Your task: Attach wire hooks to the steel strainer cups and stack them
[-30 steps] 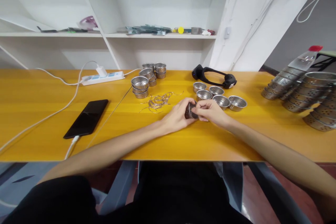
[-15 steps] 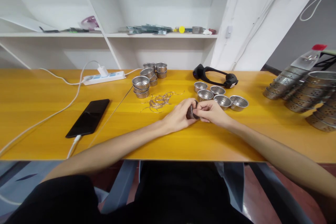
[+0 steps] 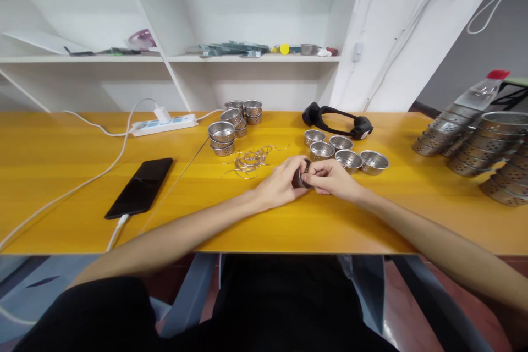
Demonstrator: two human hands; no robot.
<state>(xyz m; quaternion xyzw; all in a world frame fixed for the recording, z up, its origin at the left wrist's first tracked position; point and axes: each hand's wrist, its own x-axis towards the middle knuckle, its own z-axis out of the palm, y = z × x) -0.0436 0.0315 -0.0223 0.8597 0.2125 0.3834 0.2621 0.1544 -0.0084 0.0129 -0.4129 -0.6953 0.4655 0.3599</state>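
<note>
My left hand (image 3: 281,182) is closed around a small perforated metal strainer cup (image 3: 297,178), held tilted just over the table with its open side toward the right. At the cup's mouth, my right hand (image 3: 333,177) has thumb and fingers pinched together; whatever they grip is hidden. A loose heap of thin bent metal wires (image 3: 251,161) lies to the left of my hands. Beyond my right hand, several similar strainer cups (image 3: 350,160) sit upright on the table. More of these cups are stacked (image 3: 221,133) behind the wires.
A black headset-like band (image 3: 338,119) lies at the back. Tall stacks of perforated cups (image 3: 474,148) and a red-capped bottle (image 3: 480,91) stand at right. On the left are a phone (image 3: 139,188) on a white cable and a power strip (image 3: 165,124). White shelving (image 3: 251,59) rises behind.
Both hands stay at the cup in nearly the same pose, the right fingers shifting very slightly at its mouth. The whole view has moved a little.
</note>
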